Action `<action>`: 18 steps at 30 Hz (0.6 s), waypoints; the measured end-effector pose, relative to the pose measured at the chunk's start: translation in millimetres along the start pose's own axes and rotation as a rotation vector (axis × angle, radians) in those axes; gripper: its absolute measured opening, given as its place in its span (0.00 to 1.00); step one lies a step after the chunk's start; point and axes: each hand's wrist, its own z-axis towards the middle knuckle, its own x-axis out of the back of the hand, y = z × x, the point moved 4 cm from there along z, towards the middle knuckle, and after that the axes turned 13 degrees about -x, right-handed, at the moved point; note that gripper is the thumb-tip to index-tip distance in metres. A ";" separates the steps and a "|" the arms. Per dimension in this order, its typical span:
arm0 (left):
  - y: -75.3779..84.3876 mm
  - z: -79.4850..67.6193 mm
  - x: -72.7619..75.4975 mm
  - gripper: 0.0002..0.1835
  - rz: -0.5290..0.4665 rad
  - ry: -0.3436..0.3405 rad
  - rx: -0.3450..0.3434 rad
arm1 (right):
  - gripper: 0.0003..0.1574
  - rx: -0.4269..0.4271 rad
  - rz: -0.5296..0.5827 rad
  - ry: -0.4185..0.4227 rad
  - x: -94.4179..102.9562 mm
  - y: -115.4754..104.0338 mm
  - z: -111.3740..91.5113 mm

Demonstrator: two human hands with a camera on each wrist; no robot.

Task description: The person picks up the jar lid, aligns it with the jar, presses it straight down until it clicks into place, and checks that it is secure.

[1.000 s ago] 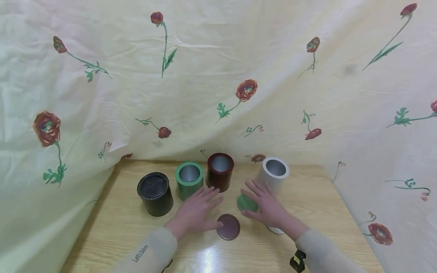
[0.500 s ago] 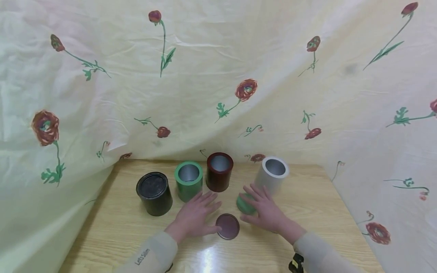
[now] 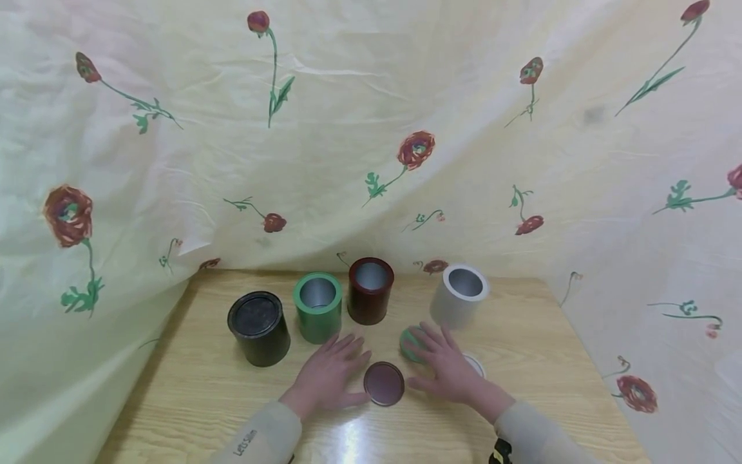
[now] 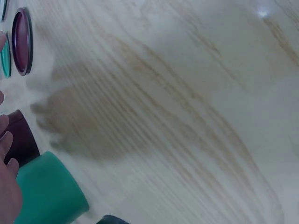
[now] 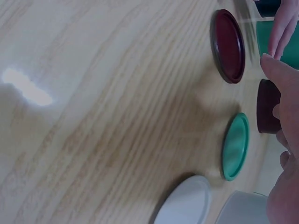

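Both hands are held over the table with fingers spread and nothing in them. My left hand (image 3: 330, 377) is in front of the open green can (image 3: 319, 324), its thumb close to a dark red lid (image 3: 384, 385). To the right of that lid, my right hand (image 3: 446, 370) partly covers a green lid (image 3: 409, 345) and a white lid (image 3: 476, 366) in the head view. All three lids show flat on the wood in the right wrist view, where the green lid (image 5: 235, 147) is apart from the right hand (image 5: 289, 116).
Behind the hands stand an open dark red can (image 3: 368, 305) and an open white can (image 3: 452, 312). A black can (image 3: 259, 332) with its lid on stands at the left. Flowered cloth (image 3: 348, 161) hangs behind and beside the wooden table (image 3: 191, 399).
The right hand has drawn slightly back toward the person, showing more of the green lid and the white lid's edge. The left hand has also shifted slightly back. The head view has moved slightly.
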 end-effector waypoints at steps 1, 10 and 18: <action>-0.2 -0.3 -2.6 0.41 -0.005 -0.007 0.004 | 0.46 0.002 -0.002 -0.002 -1.0 -0.8 -0.5; 1.2 -2.5 -20.7 0.43 -0.066 -0.045 0.054 | 0.45 0.034 -0.029 -0.005 -14.2 -2.0 -4.4; 4.0 -4.3 -31.4 0.46 -0.061 -0.065 0.079 | 0.48 0.049 -0.020 0.000 -28.3 1.3 -8.9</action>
